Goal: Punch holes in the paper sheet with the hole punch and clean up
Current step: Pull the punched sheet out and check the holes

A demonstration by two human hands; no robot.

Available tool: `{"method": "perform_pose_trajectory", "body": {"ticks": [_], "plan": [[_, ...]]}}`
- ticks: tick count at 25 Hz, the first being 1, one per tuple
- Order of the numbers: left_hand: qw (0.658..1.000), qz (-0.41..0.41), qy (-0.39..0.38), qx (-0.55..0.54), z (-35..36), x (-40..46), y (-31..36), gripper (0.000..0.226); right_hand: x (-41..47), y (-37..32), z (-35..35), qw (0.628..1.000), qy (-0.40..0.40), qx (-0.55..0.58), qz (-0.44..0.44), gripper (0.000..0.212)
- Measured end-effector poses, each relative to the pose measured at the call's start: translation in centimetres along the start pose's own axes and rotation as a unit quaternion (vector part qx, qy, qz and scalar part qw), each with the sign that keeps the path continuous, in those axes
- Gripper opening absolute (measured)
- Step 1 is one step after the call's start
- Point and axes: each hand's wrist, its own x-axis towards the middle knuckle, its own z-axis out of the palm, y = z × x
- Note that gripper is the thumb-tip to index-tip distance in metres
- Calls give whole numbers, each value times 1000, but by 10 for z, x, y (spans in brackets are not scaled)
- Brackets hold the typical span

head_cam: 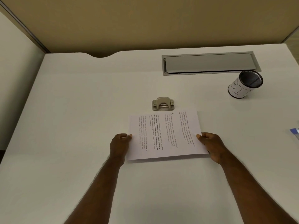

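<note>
A printed paper sheet (166, 136) lies in the middle of the white desk (80, 110), its text running sideways. Two small punched holes show near its far edge. My left hand (120, 143) pinches the sheet's left edge and my right hand (210, 143) pinches its right edge. A metal two-hole punch (163, 103) stands just beyond the sheet's far edge, apart from the paper.
A black mesh cup wrapped in white paper with handwriting (245, 84) stands at the far right. A grey cable hatch (208, 63) is set into the desk behind it. Something blue and white (295, 132) pokes in at the right edge. Tan partition walls enclose the desk.
</note>
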Motion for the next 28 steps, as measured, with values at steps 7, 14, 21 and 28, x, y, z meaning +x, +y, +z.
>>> {"method": "perform_pose_trajectory", "body": {"ticks": [7, 14, 21, 28], "plan": [[998, 25, -50, -32, -21, -21, -20, 13, -42, 3, -2, 996, 32, -51, -61, 15], [990, 23, -107, -91, -27, -44, -36, 6, -81, -27, -8, 976, 88, -101, -170, 15], [980, 41, -117, -153, -30, -84, -46, 10, -95, -30, -27, 985, 36, 143, -84, 22], [972, 37, -69, -222, -9, -127, -54, 13, -132, 7, 19, 935, -60, 343, -66, 42]]}}
